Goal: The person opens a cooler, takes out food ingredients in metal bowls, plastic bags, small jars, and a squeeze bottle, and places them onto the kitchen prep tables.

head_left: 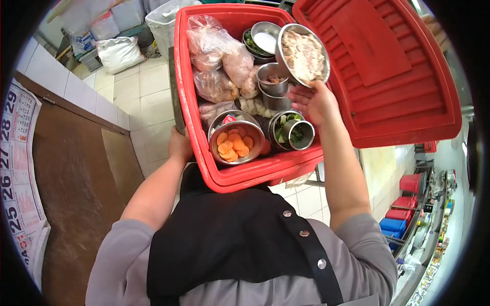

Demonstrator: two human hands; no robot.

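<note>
The right hand (315, 102) gripped a round metal bowl (280, 52) at its near edge, thumb at the rim and the other fingers extended below it. The bowl contained pale, shredded food (303, 55) and was positioned at the far right side of a red insulated box (232, 179), overlapping the box rim and the raised red lid (377, 51) in view. The left hand (179, 145) was at the outer left wall of the box; its fingers were hidden, and whether they were closed or open could not be determined. The box was well filled. Clear plastic bags (212, 84) with pale pink contents occupied its left side. At the near left corner, a steel bowl (261, 137) held orange carrot slices (235, 145), with a red-and-white item (229, 119) just behind them. At the near right, a small metal cup (305, 137) with green leafy pieces lay tilted against a container of chopped greens (280, 125). Near the middle, a metal cup (274, 89) of brownish pieces rested on a larger metal container (277, 103). At the far end, a shallow metal bowl (275, 31) with a whitish interior sat over dark green vegetables (251, 43). The person wore a black apron (219, 239) over grey, short-sleeved clothing (122, 250).
</note>
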